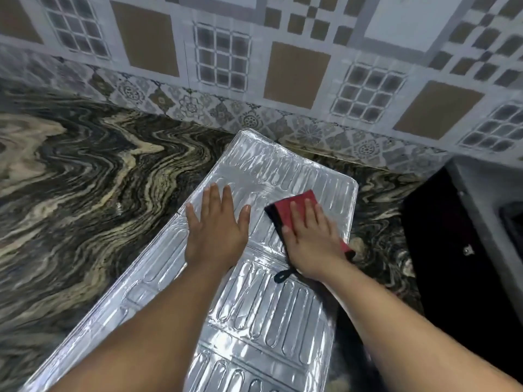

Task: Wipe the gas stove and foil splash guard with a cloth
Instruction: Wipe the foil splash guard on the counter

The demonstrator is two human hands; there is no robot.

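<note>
The silver foil splash guard [263, 312] lies flat on the marbled countertop, running from the bottom left up toward the wall. My left hand [215, 230] rests flat on its left half, fingers spread, holding nothing. My right hand [311, 239] presses flat on a red cloth [297, 202] with a black edge and a black loop, on the guard's far right part. A black slab at the right edge, with a grey surface behind it, may be the gas stove [452, 250]; only part of it shows.
The dark swirled stone countertop [85, 179] spreads wide to the left of the guard. A patterned tiled wall [283, 66] rises behind it. The black object stands close to the guard's right side.
</note>
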